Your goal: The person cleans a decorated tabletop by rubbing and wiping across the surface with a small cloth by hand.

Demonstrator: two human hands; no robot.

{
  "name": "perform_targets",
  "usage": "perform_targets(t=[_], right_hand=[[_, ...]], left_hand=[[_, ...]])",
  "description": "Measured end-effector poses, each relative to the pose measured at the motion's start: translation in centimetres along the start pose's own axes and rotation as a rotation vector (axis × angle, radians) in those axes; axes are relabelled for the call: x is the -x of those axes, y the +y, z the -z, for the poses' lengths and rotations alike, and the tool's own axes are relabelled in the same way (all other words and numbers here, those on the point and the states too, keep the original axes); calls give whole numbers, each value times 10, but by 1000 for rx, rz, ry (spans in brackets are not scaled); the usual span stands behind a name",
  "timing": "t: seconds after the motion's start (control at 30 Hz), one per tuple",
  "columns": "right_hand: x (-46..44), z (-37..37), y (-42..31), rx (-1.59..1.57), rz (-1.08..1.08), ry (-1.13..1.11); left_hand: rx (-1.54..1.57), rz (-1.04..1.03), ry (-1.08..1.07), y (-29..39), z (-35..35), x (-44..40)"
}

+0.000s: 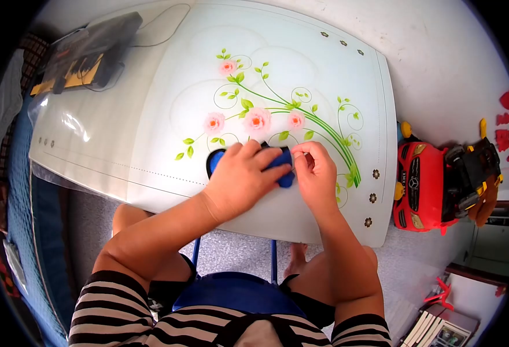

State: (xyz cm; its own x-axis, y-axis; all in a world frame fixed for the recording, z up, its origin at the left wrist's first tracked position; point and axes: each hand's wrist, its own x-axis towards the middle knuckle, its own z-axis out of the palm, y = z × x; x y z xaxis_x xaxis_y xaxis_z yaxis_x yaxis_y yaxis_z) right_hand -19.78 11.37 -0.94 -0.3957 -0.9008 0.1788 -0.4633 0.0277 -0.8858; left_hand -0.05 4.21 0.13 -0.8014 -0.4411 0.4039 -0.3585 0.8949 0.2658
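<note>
On the near part of the table lies a small blue and black item [286, 161], mostly covered, so its kind cannot be made out. A black rim with blue inside shows at its left end. My left hand [242, 178] rests over it from above, fingers curled across it and holding it against the tabletop. At its right end, my right hand [314, 173] is closed in a pinch, thumb against fingertips. Whatever lies between those fingertips is hidden or too small to name.
The white table [168, 130] has a printed pattern of pink flowers and green vines. At its far left sits a plastic-covered dark object [95, 52] with a cord. A red toy car [422, 185] stands right of the table; books [439, 329] are at lower right.
</note>
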Motion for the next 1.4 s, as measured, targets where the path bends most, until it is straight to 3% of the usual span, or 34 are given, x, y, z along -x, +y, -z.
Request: perform_targets(t=[0.1,0.3,0.37,0.7,0.77,1.03,1.17,1.4], right_hand=[[-1,1,0,18,-6,-3],[0,4,-2,11,-54,-25],[0,3,-2,1,-52,-27],[0,2,-3,44,-25,-22],[1,1,-4,36,-13,-16],[0,3,-3,31,-30,-33],[0,3,-2,34,-36,-33],[0,1,-4,41,-20,-24]], left_hand=[[36,24,15,-3,2,0],[-248,383,160,-83,15,-18],[-287,391,185,-91,12,-16],[18,-9,-23,7,4,3],[60,45,-5,2,4,1],[-292,432,115,-87,24,-13],[-286,387,117,-73,18,-14],[-7,-5,-5,16,-2,8]])
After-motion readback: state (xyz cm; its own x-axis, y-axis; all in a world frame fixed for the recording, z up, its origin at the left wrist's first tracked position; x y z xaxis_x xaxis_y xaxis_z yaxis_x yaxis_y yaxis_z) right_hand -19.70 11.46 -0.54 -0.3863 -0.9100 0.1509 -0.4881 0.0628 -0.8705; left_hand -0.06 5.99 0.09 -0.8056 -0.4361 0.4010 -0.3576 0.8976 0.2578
